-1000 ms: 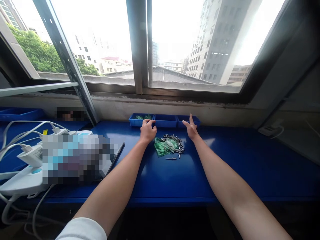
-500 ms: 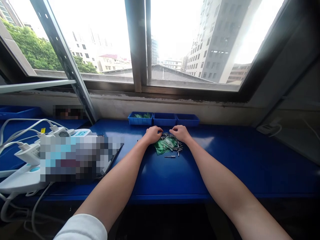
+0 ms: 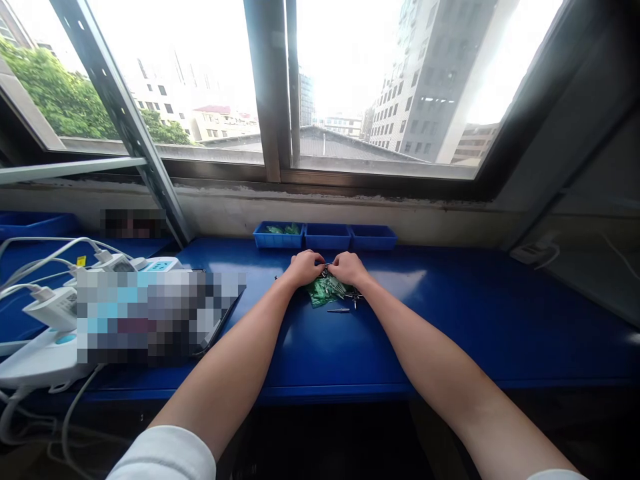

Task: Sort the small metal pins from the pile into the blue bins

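My left hand point(image 3: 305, 267) and my right hand point(image 3: 349, 269) are almost touching above a small pile on the blue table. Each is curled into a pinch, and the fingertips meet around something thin and small that I cannot make out. Green plastic bags point(image 3: 323, 293), with clear film among them, lie just below the hands. Small, slim metal pin-like pieces point(image 3: 355, 299) are scattered at the pile's right edge, partly covered by my right hand. One more metal pin-like piece point(image 3: 339, 310) lies alone on the near side of the pile.
Three small blue bins stand by the wall: the left bin point(image 3: 278, 242) holds green packets, beside a middle bin point(image 3: 327, 238) and a right bin point(image 3: 373, 238). A white power strip point(image 3: 30, 357) with plugs and cables occupies the left, near a blurred-out object point(image 3: 150, 313).
My right hand has moved left, closing most of the gap to my left hand, and now covers more of the metal pieces. The view has shifted slightly.
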The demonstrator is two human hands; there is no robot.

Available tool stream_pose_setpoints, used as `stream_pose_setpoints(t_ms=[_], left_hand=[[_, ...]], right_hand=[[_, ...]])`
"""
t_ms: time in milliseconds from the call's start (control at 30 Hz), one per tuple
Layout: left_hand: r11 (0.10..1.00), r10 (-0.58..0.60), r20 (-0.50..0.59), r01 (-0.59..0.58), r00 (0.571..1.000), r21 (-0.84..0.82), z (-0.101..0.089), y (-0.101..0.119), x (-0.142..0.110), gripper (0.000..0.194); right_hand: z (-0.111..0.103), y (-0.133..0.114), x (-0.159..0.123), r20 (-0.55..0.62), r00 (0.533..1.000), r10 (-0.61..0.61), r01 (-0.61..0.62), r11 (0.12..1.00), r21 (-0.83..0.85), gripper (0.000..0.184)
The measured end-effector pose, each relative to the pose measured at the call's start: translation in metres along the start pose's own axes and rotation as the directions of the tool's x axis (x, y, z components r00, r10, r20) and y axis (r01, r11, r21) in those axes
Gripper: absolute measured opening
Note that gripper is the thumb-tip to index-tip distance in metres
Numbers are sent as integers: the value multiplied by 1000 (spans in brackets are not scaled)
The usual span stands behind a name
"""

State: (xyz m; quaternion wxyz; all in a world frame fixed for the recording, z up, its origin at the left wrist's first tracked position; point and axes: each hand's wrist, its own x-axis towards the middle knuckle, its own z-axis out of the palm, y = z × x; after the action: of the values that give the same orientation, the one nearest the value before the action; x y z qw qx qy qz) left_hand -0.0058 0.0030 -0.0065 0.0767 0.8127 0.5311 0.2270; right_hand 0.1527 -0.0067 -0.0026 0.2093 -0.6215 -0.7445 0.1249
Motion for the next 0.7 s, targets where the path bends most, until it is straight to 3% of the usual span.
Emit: stream_pose_setpoints(t_ms=[133, 267, 400, 533, 700], left_hand=[[999, 8, -54, -10, 999, -36, -1, 1, 0, 25], [989, 86, -129, -101, 988, -112, -3, 6, -2, 27], [977, 132, -156, -155, 979, -144, -4, 11, -5, 25], [969, 147, -192, -180, 970, -171, -2, 13, -6, 26], [955, 167, -264, -222, 950, -197, -1, 14, -5, 25]], right_hand=[[-1, 2, 1, -99, 994, -49, 61, 990, 127, 20], [-3, 6, 2, -204, 974, -102, 170, 922, 349, 19], [-2, 12, 3, -212, 970, -119, 216, 824, 524, 28], [-1, 14, 3, -224, 965, -134, 244, 763, 598, 18], [-4, 12, 2, -210, 976, -56, 189, 694, 695, 17]])
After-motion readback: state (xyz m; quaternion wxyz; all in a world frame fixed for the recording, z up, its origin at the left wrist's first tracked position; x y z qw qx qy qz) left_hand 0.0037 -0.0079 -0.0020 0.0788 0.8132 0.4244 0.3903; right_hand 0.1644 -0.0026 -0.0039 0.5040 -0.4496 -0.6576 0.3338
